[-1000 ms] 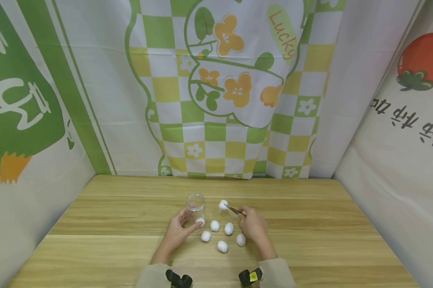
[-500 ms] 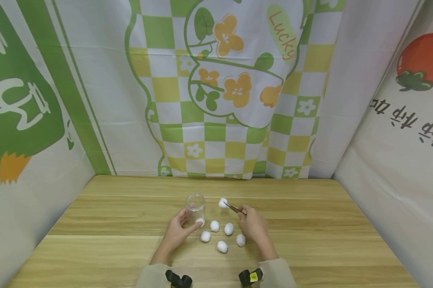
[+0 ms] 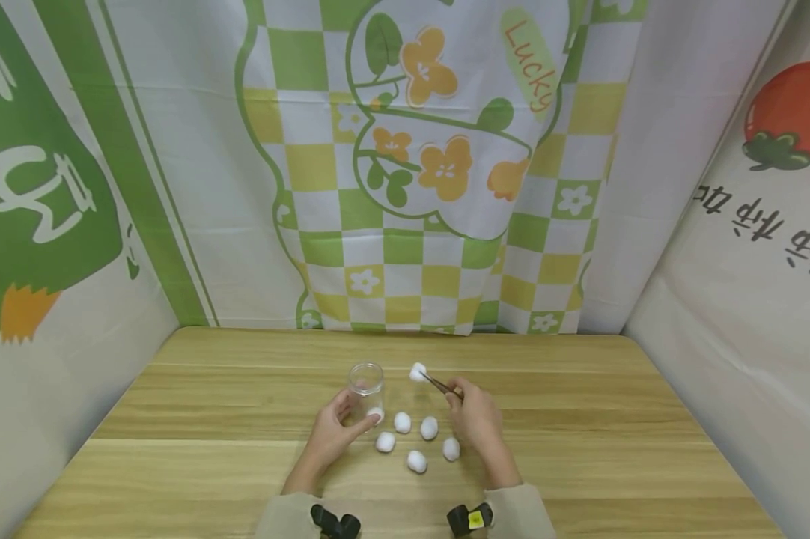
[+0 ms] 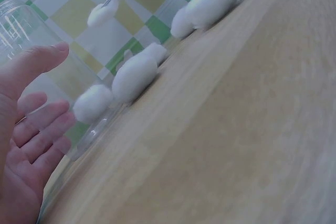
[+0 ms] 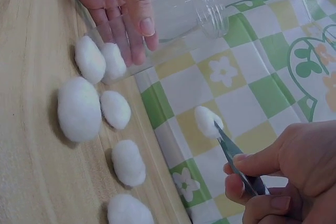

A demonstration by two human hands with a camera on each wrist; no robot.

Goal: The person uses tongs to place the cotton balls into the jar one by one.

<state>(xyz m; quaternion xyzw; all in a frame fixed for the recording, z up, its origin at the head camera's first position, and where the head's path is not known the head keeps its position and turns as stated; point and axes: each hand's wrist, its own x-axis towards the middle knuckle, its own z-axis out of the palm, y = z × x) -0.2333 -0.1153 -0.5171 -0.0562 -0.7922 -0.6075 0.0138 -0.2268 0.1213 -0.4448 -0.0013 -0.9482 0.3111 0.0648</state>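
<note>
Your left hand [image 3: 334,430] holds a clear jar [image 3: 366,385] from its left side, thumb in front and fingers curled behind the plastic or glass — I cannot tell which. The jar stands upright on the wooden table [image 3: 580,419], its threaded mouth facing up, and one cotton ball [image 3: 375,412] lies inside at the bottom, near your thumb.

Your right hand [image 3: 477,421] pinches a pair of tweezers [image 3: 440,385] between thumb and fingers. The tips are closed on another cotton ball [image 3: 418,372], which you hold up off the table, to the right of the jar and apart from it.

Five loose cotton balls lie on the wood between your hands: one just beside the jar's base [image 3: 385,442], two farther from you [image 3: 402,423] [image 3: 429,428], one nearest you [image 3: 416,462] and one close to your right wrist [image 3: 451,449].

Both your sleeves [image 3: 521,513] are beige, with a black device [image 3: 335,522] at each wrist; the right one bears a yellow label [image 3: 475,519]. Behind the table hangs a green, yellow and white checked curtain [image 3: 405,247] — printed with orange flowers and the word "Lucky".
</note>
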